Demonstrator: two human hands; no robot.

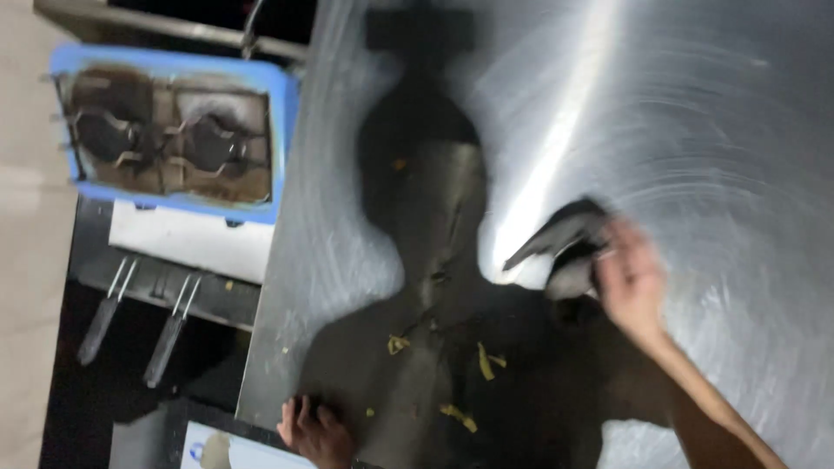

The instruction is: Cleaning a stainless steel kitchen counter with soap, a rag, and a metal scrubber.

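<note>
Dark cloth, bunched and blurred, sits under your right hand on the stainless steel counter, right of the counter's middle and beside a bright streak of reflected light. Your fingers close around its near edge, clamped on the fabric, though the blur hides how tightly. Your right forearm runs in from the lower right corner, wrist bent so the palm faces down toward the metal.

Your left hand rests at the near edge of the counter, fingers slightly apart and curled over the rim, holding nothing. It looks like a bracing pose.

Yellowish food scraps lie scattered between your two hands, well apart from the cloth. A risk, judged from this layout: a broad stroke toward you could push those scraps off the near edge instead of gathering them, since no tray or bin shows beside them. The cloth is crumpled, not flat, so it may skip over bits and smear them. Your own shadow darkens that whole patch, so small pieces are easy to miss there.

To the left, beyond the counter's edge, stands a blue-framed double fryer with two basket handles jutting out below it. A sweep carried too far left could flick debris toward it.
</note>
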